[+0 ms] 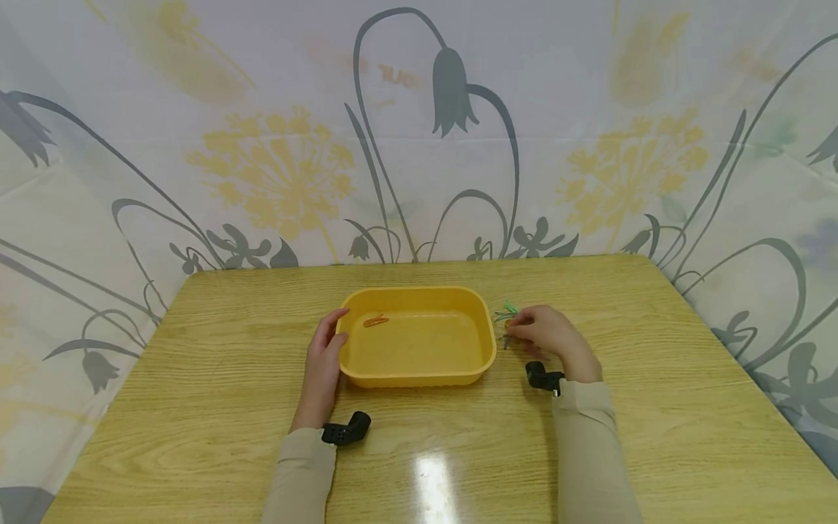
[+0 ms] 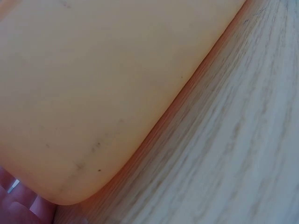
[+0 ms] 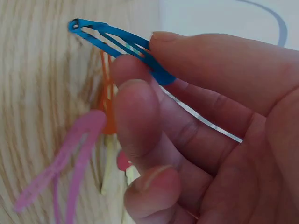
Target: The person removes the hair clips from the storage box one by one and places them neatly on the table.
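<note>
A yellow plastic basin point(image 1: 419, 379) stands on the table; my left hand point(image 1: 323, 356) grips its left side, the thumb at the rim. Close up in the left wrist view, the basin wall point(image 2: 103, 93) fills much of the picture, fingers showing at the lower left. One orange hair clip point(image 1: 376, 320) lies inside the basin, toward its far left. Just right of the basin, my right hand point(image 1: 546, 331) pinches a blue snap hair clip point(image 3: 126, 35) between thumb and fingertips. Below it on the table lie a pink hair clip point(image 3: 65, 151) and an orange one point(image 3: 110, 119), partly behind the fingers.
Green clips point(image 1: 507, 313) lie by the basin's right end, beyond the right hand. Yellow and red pieces show among the pile in the right wrist view. The wooden table point(image 1: 216, 407) ends at a flower-patterned cloth point(image 1: 406, 175) behind and at both sides.
</note>
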### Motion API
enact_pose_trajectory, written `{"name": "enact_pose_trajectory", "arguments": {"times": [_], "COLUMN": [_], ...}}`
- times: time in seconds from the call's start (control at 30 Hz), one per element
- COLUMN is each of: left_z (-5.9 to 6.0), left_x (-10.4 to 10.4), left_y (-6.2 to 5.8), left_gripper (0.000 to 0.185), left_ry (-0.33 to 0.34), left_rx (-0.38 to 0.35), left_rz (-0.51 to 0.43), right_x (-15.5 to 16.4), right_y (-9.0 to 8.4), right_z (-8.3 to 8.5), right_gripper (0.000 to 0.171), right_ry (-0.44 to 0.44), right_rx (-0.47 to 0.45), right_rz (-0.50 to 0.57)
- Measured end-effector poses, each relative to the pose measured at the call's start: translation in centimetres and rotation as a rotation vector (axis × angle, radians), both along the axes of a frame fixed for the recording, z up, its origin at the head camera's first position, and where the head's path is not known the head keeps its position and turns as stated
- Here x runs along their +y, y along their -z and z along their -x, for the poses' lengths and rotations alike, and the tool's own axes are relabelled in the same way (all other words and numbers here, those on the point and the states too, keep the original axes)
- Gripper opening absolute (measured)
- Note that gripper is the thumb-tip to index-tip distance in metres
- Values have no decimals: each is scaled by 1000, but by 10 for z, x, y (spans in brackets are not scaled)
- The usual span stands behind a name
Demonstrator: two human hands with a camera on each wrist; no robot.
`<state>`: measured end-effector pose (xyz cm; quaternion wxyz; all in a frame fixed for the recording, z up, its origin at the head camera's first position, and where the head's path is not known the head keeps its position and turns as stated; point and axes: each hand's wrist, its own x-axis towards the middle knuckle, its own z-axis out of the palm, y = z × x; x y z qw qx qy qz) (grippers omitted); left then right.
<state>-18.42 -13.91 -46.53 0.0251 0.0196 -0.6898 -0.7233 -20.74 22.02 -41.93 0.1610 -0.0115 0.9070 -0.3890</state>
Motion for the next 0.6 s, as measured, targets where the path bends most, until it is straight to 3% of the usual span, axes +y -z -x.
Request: {"name": "enact_pose_trajectory", "arguments": {"times": [0.4, 0.6], "left_z": [1, 1], "left_x": [0, 0], "left_y": [2, 1], "left_gripper": [37, 37], "left_ry": [-9, -9], "left_rx": [-6, -18], "left_rz": [11, 19], "right_x": [4, 4], "right_y": [-3, -2], "right_z": [-4, -4], "right_gripper": [17, 13], "right_ry": [4, -13], "right_rx": [-48, -12], "right_rz": [-29, -73]}}
